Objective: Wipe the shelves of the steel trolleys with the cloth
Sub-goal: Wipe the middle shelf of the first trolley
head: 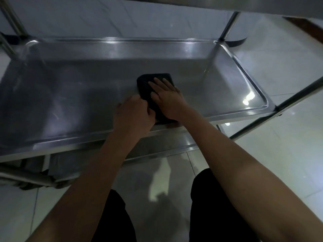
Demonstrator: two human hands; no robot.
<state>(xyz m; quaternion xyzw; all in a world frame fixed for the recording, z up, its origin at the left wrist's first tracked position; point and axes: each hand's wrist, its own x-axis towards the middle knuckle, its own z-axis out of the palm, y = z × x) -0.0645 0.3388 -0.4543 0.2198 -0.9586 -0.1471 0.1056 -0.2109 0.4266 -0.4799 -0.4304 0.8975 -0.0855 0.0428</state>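
Pale glossy tiles cover the floor [288,81], which reflects ceiling light and runs under and around the steel trolley [229,25]. Round steel uprights carry the trolley's shelves; the edge of an upper shelf crosses the top of the view. Below it lies the shelf [70,102] I am working on: a wide, shallow steel tray with a raised rim and rounded corners, its surface dull grey with bright glints near the right corner. A lower shelf edge shows beneath its near rim. My knees, in dark trousers, sit at the bottom of the view. On the shelf, near the front rim and right of centre, lies the cloth [148,89]: black, folded into a thick oblong pad. My right hand [167,100] rests flat on top of it, fingers straight and close together. My left hand [132,114] grips the cloth's near left edge, fingers curled around it, touching the right hand.
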